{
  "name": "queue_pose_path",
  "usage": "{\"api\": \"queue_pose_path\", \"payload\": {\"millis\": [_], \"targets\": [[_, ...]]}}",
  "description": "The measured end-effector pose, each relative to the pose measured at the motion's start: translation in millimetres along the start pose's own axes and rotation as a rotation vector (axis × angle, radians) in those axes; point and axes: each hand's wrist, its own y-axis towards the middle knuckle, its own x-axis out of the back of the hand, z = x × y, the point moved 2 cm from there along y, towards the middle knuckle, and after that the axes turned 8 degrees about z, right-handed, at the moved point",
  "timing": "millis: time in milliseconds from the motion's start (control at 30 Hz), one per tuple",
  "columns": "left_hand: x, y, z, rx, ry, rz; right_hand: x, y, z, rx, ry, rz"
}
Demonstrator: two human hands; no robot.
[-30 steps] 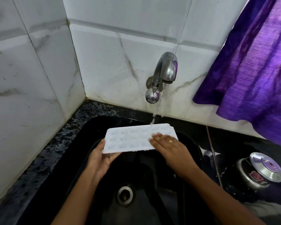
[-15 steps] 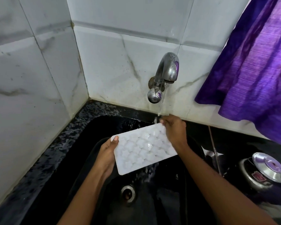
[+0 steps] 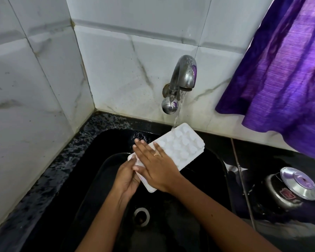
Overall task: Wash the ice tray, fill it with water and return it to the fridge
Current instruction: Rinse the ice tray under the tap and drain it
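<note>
A white ice tray (image 3: 182, 144) with several moulded cells is held tilted over the black sink (image 3: 91, 160), its far end under the running steel tap (image 3: 183, 79). A thin stream of water falls from the spout onto that far corner. My left hand (image 3: 125, 177) grips the tray's near left end from below. My right hand (image 3: 153, 160), with a ring on one finger, lies flat with fingers spread on the tray's top face, covering its near half.
The sink drain (image 3: 141, 214) sits below the hands. White marble-look tiles form the corner walls. A purple curtain (image 3: 280, 66) hangs at the right. A steel pressure cooker (image 3: 291, 190) stands on the black counter right of the sink.
My right hand has moved from the tray's far corner onto its top face. The tray has turned so its far end points toward the tap, and my left hand has shifted to the near end.
</note>
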Motion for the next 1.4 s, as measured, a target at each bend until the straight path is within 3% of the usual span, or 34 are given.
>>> {"api": "queue_pose_path", "payload": {"millis": [133, 333, 567, 700, 933, 1067, 1267, 1400], "targets": [[1.5, -0.8, 1.8, -0.008, 0.000, -0.025, 3.1, -4.3, -28.7, -0.135, -0.025, -0.042], [28.9, -10.5, -7.0, -0.064, 0.113, -0.035, 17.9, -12.7, -69.7, -0.514, 0.183, -0.126], [44.9, -28.9, -21.2, -0.013, 0.099, 0.072, 28.0, -30.2, -69.5, -0.678, 1.131, -0.323], [47.9, -37.7, -31.7, 0.017, -0.004, 0.084, 30.5, -37.8, -59.3, -0.621, 1.374, -0.360], [62.9, -34.3, -28.2, 0.077, 0.049, -0.111, 29.6, -49.0, -35.1, -0.543, 1.732, -0.453], [71.0, -33.1, -31.9, 0.035, -0.165, -0.050, 23.0, -53.2, -31.9, -0.562, 1.769, -0.472], [75.1, -34.0, -35.8, -0.054, -0.146, -0.002, 12.1, -67.1, -31.0, -0.473, 1.915, -0.514], [71.2, -33.5, -36.6, -0.083, -0.114, 0.061, 0.5, -76.1, -32.3, -0.552, 1.871, -0.469]]}}
